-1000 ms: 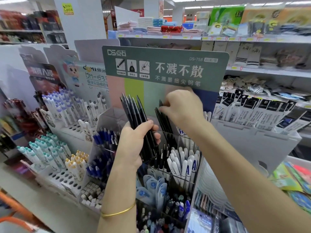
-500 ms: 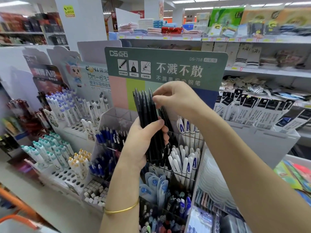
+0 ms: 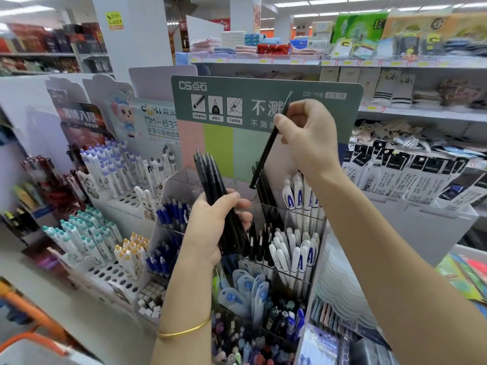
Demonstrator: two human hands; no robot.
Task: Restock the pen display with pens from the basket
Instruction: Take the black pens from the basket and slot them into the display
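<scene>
Left hand [image 3: 210, 227], head view: curled round a bundle of black pens [image 3: 208, 175], held upright just in front of the pen display [image 3: 174, 188].
Right hand [image 3: 311, 138]: a single black pen [image 3: 266, 156] is pinched near its top and tilted, its lower end just above the rear compartment's standing pens [image 3: 266, 191].
Step in hand: insertion of this pen, it is judged.
Done well: the lower end should be steered into a gap, the pen brought upright, then released; the bundle should be kept clear.

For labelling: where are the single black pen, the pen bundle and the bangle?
single black pen [image 3: 264, 155]: head view, mid barrel.
pen bundle [image 3: 210, 175]: head view, upper barrels.
bangle [image 3: 184, 331]: head view, front band.
</scene>
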